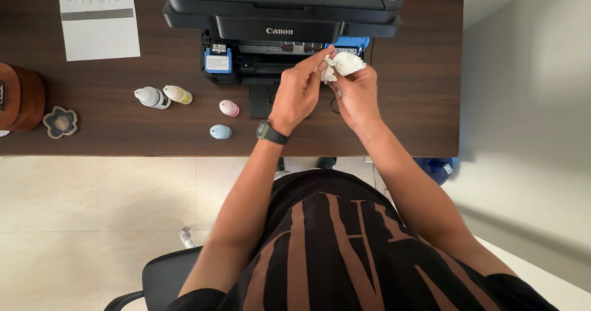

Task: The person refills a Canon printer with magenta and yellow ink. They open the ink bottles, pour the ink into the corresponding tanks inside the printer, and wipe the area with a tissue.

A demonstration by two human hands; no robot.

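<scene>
A crumpled white tissue [345, 64] is held between both my hands in front of a black printer [280, 6]. My left hand [300, 89], with a dark watch on its wrist, pinches the tissue's left side with its fingertips. My right hand [356, 92] cups the tissue from below. The printer's front is open, showing a blue-edged ink tank on the left [217, 60] and another blue one on the right [354, 42], just behind the tissue.
Several small ink bottles lie on the dark wooden desk [406, 108]: white [152, 97], yellow [178, 94], pink [229, 108] and blue [220, 132]. A printed sheet [98, 18] lies far left, next to a brown wooden object [21, 96] and a flower-shaped coaster [60, 122]. A chair [163, 274] is below me.
</scene>
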